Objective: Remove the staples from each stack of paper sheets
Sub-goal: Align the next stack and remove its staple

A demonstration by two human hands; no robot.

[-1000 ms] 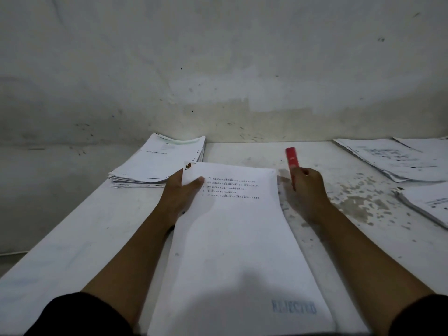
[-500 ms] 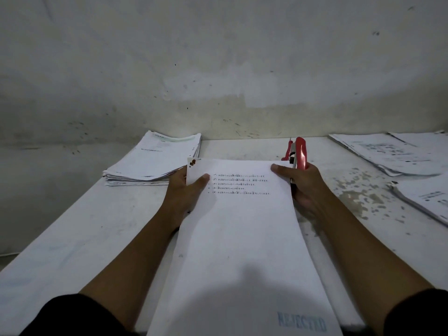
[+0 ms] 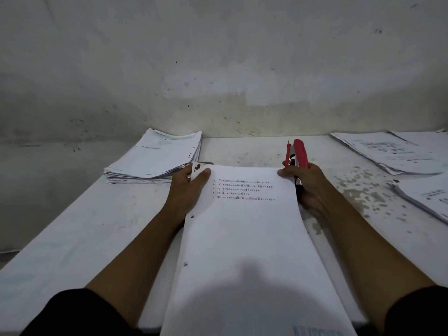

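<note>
Now we pinch the paper stack [image 3: 247, 238] at center: left hand [image 3: 188, 187] at its 11 o'clock corner, right hand [image 3: 308, 185] gripping the red staple remover [image 3: 297, 156]. Staple not yet pulled; piles [image 3: 397, 151] at 2 o'clock likely remain.

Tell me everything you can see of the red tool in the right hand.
The red tool looks like a stapler or staple remover: a red, seemingly plastic top over a shiny metal body, with a thin red-tipped piece beside it. It points away from the person, above the table, by the far right corner of the sheet. The right hand grips its near end, hiding that part.
</note>
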